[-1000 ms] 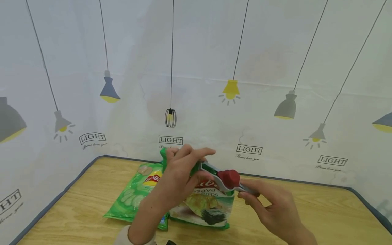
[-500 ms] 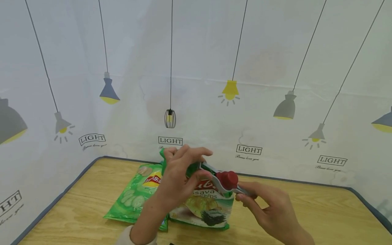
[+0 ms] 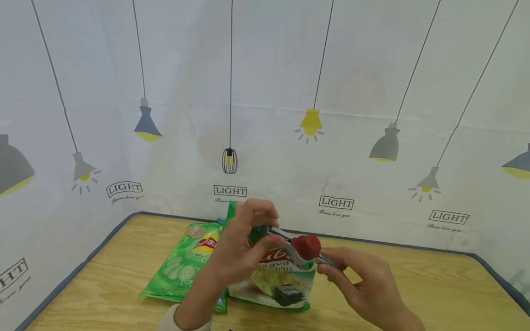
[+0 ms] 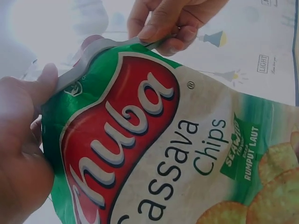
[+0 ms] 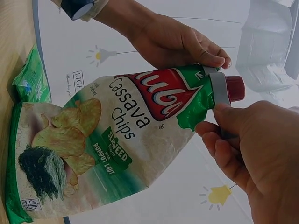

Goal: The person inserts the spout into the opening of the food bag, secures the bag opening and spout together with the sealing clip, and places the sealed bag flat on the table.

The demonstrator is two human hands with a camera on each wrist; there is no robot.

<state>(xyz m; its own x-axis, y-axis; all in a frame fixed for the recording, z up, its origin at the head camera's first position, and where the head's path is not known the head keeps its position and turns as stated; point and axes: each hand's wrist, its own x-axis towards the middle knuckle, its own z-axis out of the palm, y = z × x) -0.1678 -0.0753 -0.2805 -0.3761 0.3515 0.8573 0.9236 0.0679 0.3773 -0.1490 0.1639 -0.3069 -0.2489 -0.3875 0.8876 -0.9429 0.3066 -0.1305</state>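
A green and white bag of cassava chips (image 3: 275,287) stands on the table, its top gathered in a grey bag clip (image 5: 220,88) with a red spout cap (image 3: 308,247). My left hand (image 3: 240,243) pinches the clip's left end, thumb in front and bent fingers over the top. At the other end, my right hand (image 3: 366,280) pinches the clip between thumb and fingers. In the left wrist view the grey bar (image 4: 96,50) runs along the bag's green upper edge. Part of the green top sticks up behind my left hand.
Left of the cassava bag, a green potato chip bag (image 3: 180,271) lies on the wooden table (image 3: 414,271), with a small blue piece (image 3: 220,221) at its top. A white sheet printed with lamps (image 3: 269,115) hangs behind the table.
My left index finger, stretched out before, has bent down over the clip's left end. The gap between the clip's bars there looks narrower. My right hand keeps its grip almost in place.
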